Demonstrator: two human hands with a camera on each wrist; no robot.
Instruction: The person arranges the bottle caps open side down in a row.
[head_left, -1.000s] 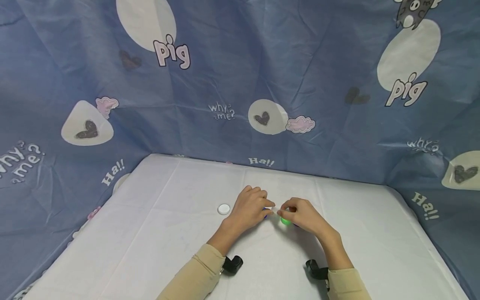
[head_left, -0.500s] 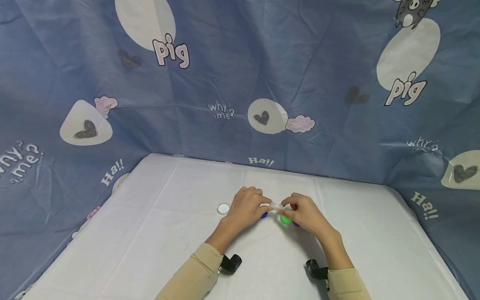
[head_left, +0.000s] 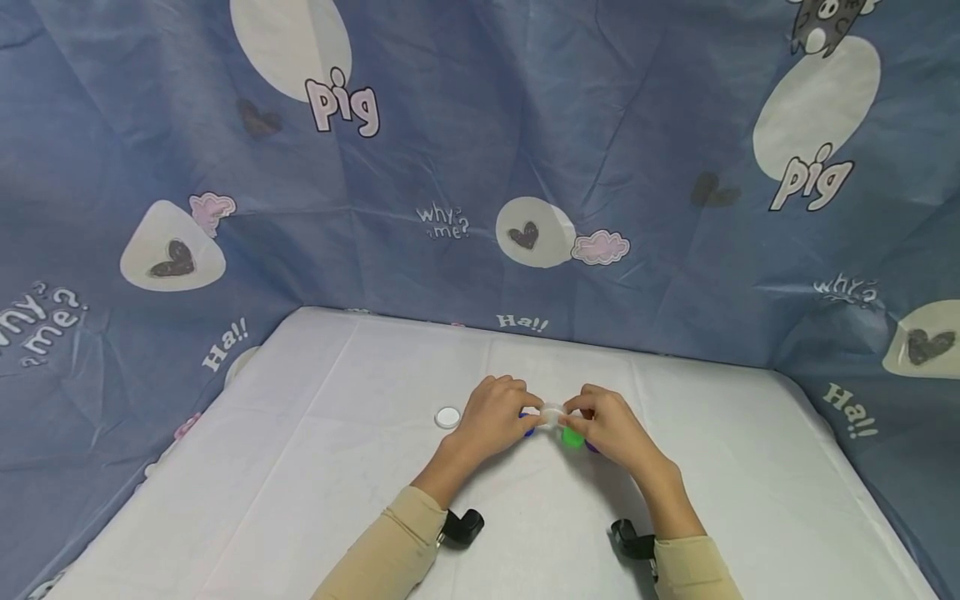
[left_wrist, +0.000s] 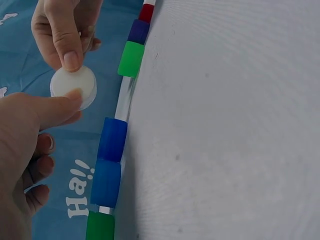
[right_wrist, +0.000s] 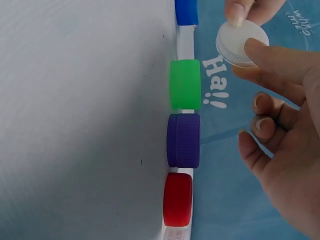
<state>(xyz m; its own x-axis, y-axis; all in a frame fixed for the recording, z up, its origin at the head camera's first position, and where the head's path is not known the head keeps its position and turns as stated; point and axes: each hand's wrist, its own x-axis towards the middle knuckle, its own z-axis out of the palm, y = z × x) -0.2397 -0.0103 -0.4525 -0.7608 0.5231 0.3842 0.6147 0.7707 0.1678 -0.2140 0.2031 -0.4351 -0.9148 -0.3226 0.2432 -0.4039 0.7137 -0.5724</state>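
A white bottle cap [right_wrist: 242, 42] is held above the table between both hands, its round face showing in the wrist views. My left hand [head_left: 492, 417] pinches one side of it with thumb and forefinger. From the opposite side, my right hand [head_left: 611, 427] pinches it with the thumb on its face. The right hand's other fingers curl loosely beneath, touching nothing. Below stand a blue cap [head_left: 528, 423], a bright green cap [head_left: 572, 437] and a purple cap [right_wrist: 184, 141], partly hidden by the hands in the head view.
Another white cap [head_left: 447, 417] lies left of the left hand. The wrist views show a row of coloured caps, including a red cap [right_wrist: 178, 199] and a darker green cap [left_wrist: 100, 226]. A blue printed cloth [head_left: 450, 167] hangs behind the white table [head_left: 337, 500].
The held white cap has turned, showing more of its round face between the hands. My right hand has shifted slightly up; the left has barely moved. The caps below stay put.
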